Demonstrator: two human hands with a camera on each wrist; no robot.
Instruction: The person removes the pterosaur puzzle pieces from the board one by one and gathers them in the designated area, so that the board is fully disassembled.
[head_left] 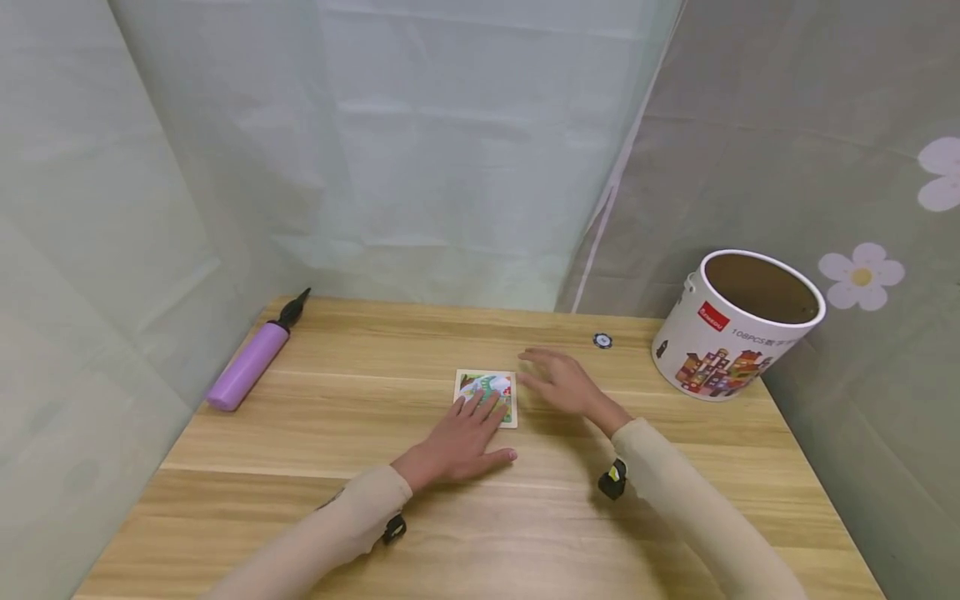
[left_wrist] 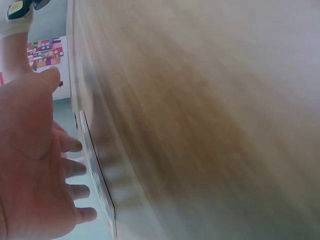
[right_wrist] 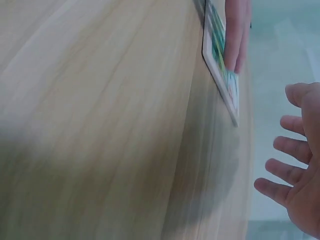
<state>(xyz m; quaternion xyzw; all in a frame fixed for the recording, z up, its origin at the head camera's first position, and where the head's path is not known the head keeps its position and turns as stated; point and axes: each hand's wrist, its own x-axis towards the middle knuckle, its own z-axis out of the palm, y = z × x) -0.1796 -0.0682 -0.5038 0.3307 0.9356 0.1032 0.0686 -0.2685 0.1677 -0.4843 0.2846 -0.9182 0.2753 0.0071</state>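
A square picture puzzle board [head_left: 512,410] with a pale border and a colourful printed scene lies flat on the wooden table. My left hand [head_left: 462,439] reaches over its lower part, straight fingers spread across the picture and covering some of it. In the right wrist view, fingertips of that hand come down at the board's [right_wrist: 218,65] face. Just right of the board, my right hand [head_left: 564,384] hovers with fingers spread and nothing in them. The left wrist view shows the left palm [left_wrist: 30,150] beside the board's thin edge [left_wrist: 100,175].
A purple hand pump [head_left: 250,364] with a black nozzle lies at the table's left edge. At the back right stands a white bucket [head_left: 678,354] printed with building blocks. Near it is a small dark blue and white round chip [head_left: 602,340]. Cloth walls rise behind and beside the table.
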